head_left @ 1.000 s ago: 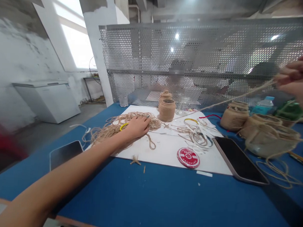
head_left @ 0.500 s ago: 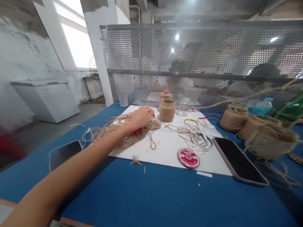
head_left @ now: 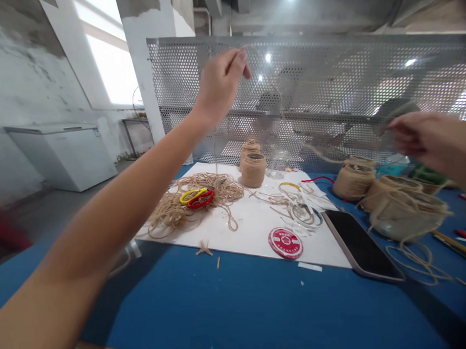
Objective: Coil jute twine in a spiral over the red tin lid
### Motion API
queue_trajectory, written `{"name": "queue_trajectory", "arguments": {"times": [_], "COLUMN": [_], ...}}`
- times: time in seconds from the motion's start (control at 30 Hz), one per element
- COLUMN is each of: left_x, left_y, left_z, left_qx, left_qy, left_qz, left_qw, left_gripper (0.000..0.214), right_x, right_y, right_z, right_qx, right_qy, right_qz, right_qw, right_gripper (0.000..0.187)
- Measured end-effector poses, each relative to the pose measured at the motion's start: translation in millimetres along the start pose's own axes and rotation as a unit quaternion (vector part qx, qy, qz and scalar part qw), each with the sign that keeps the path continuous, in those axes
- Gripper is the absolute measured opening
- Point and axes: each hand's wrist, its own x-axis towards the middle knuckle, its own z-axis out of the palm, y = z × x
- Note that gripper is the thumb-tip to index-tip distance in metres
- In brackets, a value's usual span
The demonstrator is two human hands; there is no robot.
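Observation:
My left hand (head_left: 221, 85) is raised high above the table, its fingers pinched on jute twine. One strand hangs from it to the tangled twine heap (head_left: 174, 215) below. A blurred, slack length of twine (head_left: 323, 156) sags between my two hands. At the right, my right hand (head_left: 427, 138) is closed on the other part of that twine, above several twine-wrapped jars; motion smears its fingers. Scissors (head_left: 197, 198) with a yellow and a red handle lie on the heap. Two twine-wrapped jars (head_left: 253, 171) stand at the back of the white board (head_left: 250, 231).
A phone (head_left: 362, 245) and a red round disc (head_left: 286, 243) lie at the front right. Behind the wrapped jars (head_left: 354, 181) is a green bottle (head_left: 427, 173). A perforated metal screen (head_left: 190, 81) borders the blue table's back edge. A clear jar (head_left: 279, 163) stands near it.
My left hand has risen from the twine heap, drawing a strand up and uncovering the scissors. My right hand has come into view at the right. The twine between them now hangs slack.

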Motion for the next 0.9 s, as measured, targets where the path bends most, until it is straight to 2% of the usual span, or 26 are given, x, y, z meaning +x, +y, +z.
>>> {"name": "queue_trajectory", "arguments": {"times": [0.1, 0.17, 0.23, 0.33, 0.47, 0.53, 0.57, 0.6, 0.67, 0.73, 0.8, 0.87, 0.9], "left_x": [14.7, 22.2, 29.9, 39.1, 38.4, 33.9, 31.6, 29.6, 25.8, 19.6, 5.4, -21.2, -39.1], "left_y": [18.8, 26.8, 31.8, 38.6, 57.1, 68.7, 73.6, 77.1, 77.4, 65.7, 41.5, 9.3, -7.2], "left_z": [-3.4, -7.9, -10.4, -3.8, 17.4, 22.7, 22.5, 20.6, 12.9, 4.2, -0.4, 1.6, 4.6], "left_qx": [0.075, 0.182, 0.222, 0.154, 0.056, 0.008, -0.005, -0.012, -0.016, -0.017, -0.01, 0.008, 0.044], "left_qy": [0.018, 0.023, 0.029, 0.012, -0.05, -0.084, -0.103, -0.121, -0.152, -0.17, -0.181, -0.187, -0.21], "left_qz": [0.064, 0.108, 0.146, 0.172, 0.153, 0.141, 0.136, 0.13, 0.114, 0.086, 0.038, -0.021, -0.101], "left_qw": [0.995, 0.977, 0.964, 0.973, 0.985, 0.986, 0.985, 0.984, 0.982, 0.982, 0.983, 0.982, 0.971], "left_gripper": [0.032, 0.031, 0.033, 0.034, 0.037, 0.034, 0.033, 0.033, 0.032, 0.032, 0.035, 0.037, 0.038], "right_x": [-0.5, -6.5, -16.8, -37.5, -60.5, -64.5, -64.4, -63.0, -57.1, -48.9, -40.7, -34.1, -31.4], "right_y": [-1.1, -5.1, -12.0, -27.5, -53.9, -65.2, -69.2, -71.8, -72.7, -69.7, -66.1, -64.8, -65.2], "right_z": [25.8, 49.6, 76.2, 123.7, 198.5, 230.3, 241.9, 249.8, 254.4, 246.1, 231.1, 216.3, 210.7], "right_qx": [0.01, 0.013, 0.021, 0.046, 0.076, 0.09, 0.098, 0.108, 0.12, 0.124, 0.123, 0.119, 0.116], "right_qy": [-0.104, -0.149, -0.183, -0.259, -0.363, -0.392, -0.396, -0.394, -0.375, -0.352, -0.33, -0.306, -0.293], "right_qz": [0.033, 0.029, 0.02, 0.003, -0.032, -0.053, -0.064, -0.075, -0.09, -0.099, -0.107, -0.11, -0.11], "right_qw": [0.994, 0.988, 0.983, 0.965, 0.928, 0.914, 0.911, 0.91, 0.915, 0.923, 0.93, 0.938, 0.942], "right_gripper": [0.028, 0.023, 0.011, 0.017, 0.039, 0.029, 0.023, 0.024, 0.03, 0.032, 0.035, 0.037, 0.037]}}
